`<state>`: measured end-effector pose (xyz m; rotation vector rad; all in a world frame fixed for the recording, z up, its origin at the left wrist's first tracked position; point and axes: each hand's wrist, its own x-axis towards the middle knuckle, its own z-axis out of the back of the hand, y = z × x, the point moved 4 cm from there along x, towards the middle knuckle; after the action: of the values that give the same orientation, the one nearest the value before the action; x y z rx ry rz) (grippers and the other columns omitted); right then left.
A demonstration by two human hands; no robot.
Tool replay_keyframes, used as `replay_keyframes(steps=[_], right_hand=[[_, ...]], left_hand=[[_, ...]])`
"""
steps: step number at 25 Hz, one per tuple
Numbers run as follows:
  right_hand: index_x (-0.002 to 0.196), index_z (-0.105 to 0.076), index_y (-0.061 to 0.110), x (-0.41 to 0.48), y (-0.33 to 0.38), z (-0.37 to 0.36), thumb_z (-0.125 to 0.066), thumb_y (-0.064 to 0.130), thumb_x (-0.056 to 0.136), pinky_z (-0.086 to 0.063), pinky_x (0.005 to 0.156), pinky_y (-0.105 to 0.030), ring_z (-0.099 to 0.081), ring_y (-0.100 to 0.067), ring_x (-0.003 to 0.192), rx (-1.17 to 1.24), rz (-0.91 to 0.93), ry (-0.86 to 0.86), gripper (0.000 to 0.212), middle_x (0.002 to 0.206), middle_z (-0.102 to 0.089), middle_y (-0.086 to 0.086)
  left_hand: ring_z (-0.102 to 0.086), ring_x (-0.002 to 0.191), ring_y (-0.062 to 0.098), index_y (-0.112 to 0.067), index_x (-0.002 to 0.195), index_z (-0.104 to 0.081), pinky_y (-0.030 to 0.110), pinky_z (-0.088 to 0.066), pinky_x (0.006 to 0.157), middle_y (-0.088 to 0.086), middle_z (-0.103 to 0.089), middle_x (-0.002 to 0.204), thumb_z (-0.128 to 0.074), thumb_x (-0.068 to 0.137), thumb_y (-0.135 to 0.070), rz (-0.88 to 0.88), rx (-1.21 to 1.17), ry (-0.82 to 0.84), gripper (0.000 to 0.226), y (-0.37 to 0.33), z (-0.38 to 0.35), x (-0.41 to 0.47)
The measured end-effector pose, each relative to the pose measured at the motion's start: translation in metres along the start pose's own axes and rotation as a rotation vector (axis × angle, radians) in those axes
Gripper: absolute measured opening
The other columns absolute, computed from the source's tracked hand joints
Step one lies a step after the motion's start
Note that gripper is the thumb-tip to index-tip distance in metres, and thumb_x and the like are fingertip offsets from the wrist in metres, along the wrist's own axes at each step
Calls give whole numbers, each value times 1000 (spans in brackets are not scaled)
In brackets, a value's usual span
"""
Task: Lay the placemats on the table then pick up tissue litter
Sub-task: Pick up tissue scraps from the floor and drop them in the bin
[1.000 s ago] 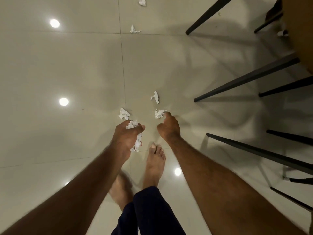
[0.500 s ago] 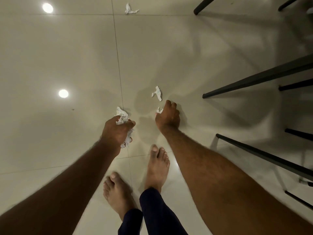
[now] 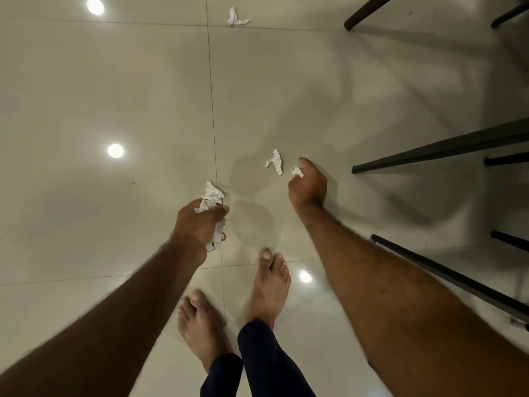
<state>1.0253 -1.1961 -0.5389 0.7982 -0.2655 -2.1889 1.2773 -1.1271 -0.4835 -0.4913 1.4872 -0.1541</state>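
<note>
**Tissue scraps: near weightless, soft, best taken by a raised fold**

Your left hand point(image 3: 197, 224) is curled tight round a wad of crumpled white tissue point(image 3: 212, 196), which spills out above the thumb and below the palm. Your right hand point(image 3: 308, 183) has its fingers bent in and pinches a small white tissue scrap point(image 3: 296, 171) at their tips, low over the glossy beige floor tiles point(image 3: 114, 81).

Just left of that scrap, a twisted white tissue piece point(image 3: 275, 161) lies loose on the tile. Another crumpled white tissue point(image 3: 236, 17) lies well apart, near the far edge of the view.

Judge these bits as almost weightless, limp and easy to tear. On so slick a tile, a flat press would likely slide them rather than lift them. Pinch a standing crease or a twisted end between fingertip and thumb. Squeezing does them no harm.

The wad looks loosely packed, so if you ease that grip a piece may drop.

The black metal chair legs point(image 3: 429, 150) stand near your right hand, on its outer side. No placemat or table top is in view.
</note>
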Motion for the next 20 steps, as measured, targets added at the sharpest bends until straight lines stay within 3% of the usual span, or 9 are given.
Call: replay_keyframes(steps=[3, 4, 6, 8, 11, 14, 20], right_hand=[[107, -68, 15, 16, 27, -4, -63, 21, 87, -50, 81, -33, -63, -27, 102, -33, 109, 30, 21, 106, -70, -5], [101, -66, 17, 19, 35, -7, -64, 31, 87, -48, 76, -32, -62, -28, 98, -74, 153, 36, 20, 102, -67, -4], [110, -64, 20, 18, 44, -17, -65, 35, 83, -46, 78, -32, -58, -27, 101, -144, 209, 68, 31, 109, -61, -4], [122, -61, 20, 18, 48, -28, -67, 33, 82, -48, 80, -35, -56, -28, 105, -282, 291, 68, 42, 116, -58, -6], [121, -61, 17, 15, 55, -42, -67, 13, 85, -48, 74, -34, -57, -32, 103, -426, 434, 78, 37, 114, -57, -10], [113, -64, 13, 14, 57, -49, -54, -4, 83, -39, 69, -28, -59, -33, 98, -363, 465, 115, 36, 108, -60, -12], [115, -72, 13, -42, 68, -73, -47, -11, 71, -48, 83, -26, -65, -27, 96, -127, 420, 254, 56, 103, -69, -9]], left_hand=[[-51, 47, 21, -7, 101, -70, 28, -37, 55, 8, -60, 67, -79, 85, -15, -28, -3, -17, 20, -6, 4, 5], [-53, 50, 22, -5, 102, -70, 31, -38, 56, 11, -60, 70, -79, 85, -15, -37, -6, -27, 22, -6, 6, 6], [-54, 55, 23, -3, 102, -69, 34, -40, 58, 14, -59, 75, -79, 84, -16, -46, -10, -43, 24, -7, 11, 7], [-55, 54, 23, -7, 98, -69, 36, -39, 59, 13, -59, 73, -80, 79, -20, -37, -9, -55, 26, -4, 16, 5], [-57, 49, 24, -10, 95, -67, 33, -39, 57, 13, -61, 75, -82, 81, -18, -23, -14, -96, 22, 1, 29, 4], [-55, 44, 25, -13, 89, -65, 29, -38, 52, 13, -63, 75, -80, 86, -14, -7, -6, -132, 15, 2, 41, 2], [-55, 43, 24, -14, 87, -66, 26, -38, 50, 12, -63, 74, -78, 86, -15, -27, -25, -160, 13, -1, 53, -4]])
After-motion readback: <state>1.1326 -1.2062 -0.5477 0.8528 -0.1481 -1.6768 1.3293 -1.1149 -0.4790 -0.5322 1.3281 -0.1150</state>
